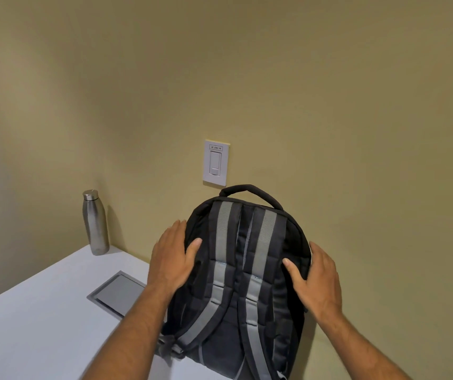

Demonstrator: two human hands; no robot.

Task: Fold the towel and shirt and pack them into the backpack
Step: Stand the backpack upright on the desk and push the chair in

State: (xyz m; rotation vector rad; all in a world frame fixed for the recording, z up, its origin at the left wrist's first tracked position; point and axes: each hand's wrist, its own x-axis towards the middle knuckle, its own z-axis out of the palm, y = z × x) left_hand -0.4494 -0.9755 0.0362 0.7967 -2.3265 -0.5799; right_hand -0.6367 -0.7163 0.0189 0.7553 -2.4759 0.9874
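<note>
Both hands, left hand [172, 256] and right hand [319, 275], press flat-fingered at nine and three o'clock on the upright backpack [243, 283], probably steadying it against the wall [329, 105]; towel and shirt unseen.

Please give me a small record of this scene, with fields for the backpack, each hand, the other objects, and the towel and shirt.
backpack: dark backpack upright on the white table, strap side toward the camera, against the wall
left hand: left hand flat on its left side
right hand: right hand flat on its right side
other objects: steel bottle, grey panel set in the table, wall switch
towel and shirt: not in view
</note>
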